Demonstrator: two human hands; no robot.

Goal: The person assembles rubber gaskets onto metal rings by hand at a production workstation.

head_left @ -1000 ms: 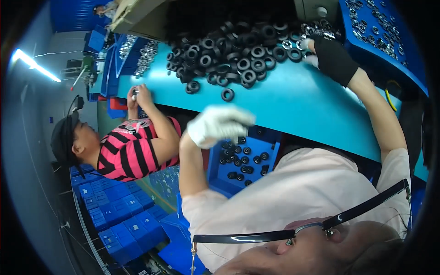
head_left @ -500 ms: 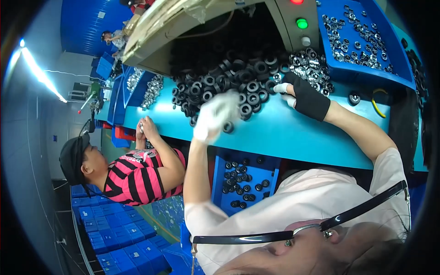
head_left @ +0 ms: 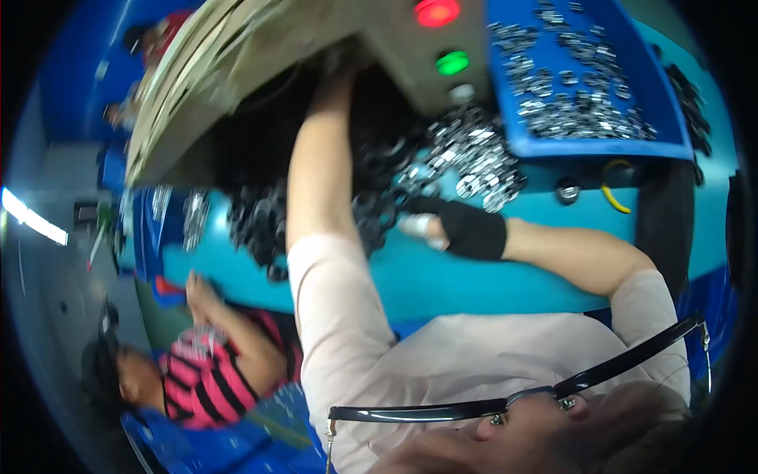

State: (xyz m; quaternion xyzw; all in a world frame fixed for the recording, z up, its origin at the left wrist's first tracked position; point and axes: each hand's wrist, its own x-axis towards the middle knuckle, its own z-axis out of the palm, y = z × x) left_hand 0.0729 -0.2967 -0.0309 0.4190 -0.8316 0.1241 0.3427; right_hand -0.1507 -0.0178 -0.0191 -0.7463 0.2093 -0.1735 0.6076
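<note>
My left arm (head_left: 324,158) reaches deep into the dark opening of a beige machine (head_left: 387,47). At its end my left hand (head_left: 343,62) is lost in shadow, so its fingers and anything in them are hidden. My right hand (head_left: 466,227), in a black fingerless glove with white fingertip covers, rests low over the turquoise table (head_left: 442,284). Its fingers are drawn together; blur hides what they hold. Just beyond them lie a heap of black rubber rings (head_left: 367,217) and a pile of shiny chrome wheel hubs (head_left: 474,158).
A blue tray (head_left: 600,148) of chrome hubs stands at the far right. Red (head_left: 437,11) and green (head_left: 452,62) lights glow on the machine. One wheel (head_left: 567,190) and a yellow curved piece (head_left: 614,199) lie right. A co-worker in a striped shirt (head_left: 213,371) sits left.
My left hand has moved from above the rings forward into the machine's opening. The view has shifted, and the blue bin of wheels below the table edge no longer shows.
</note>
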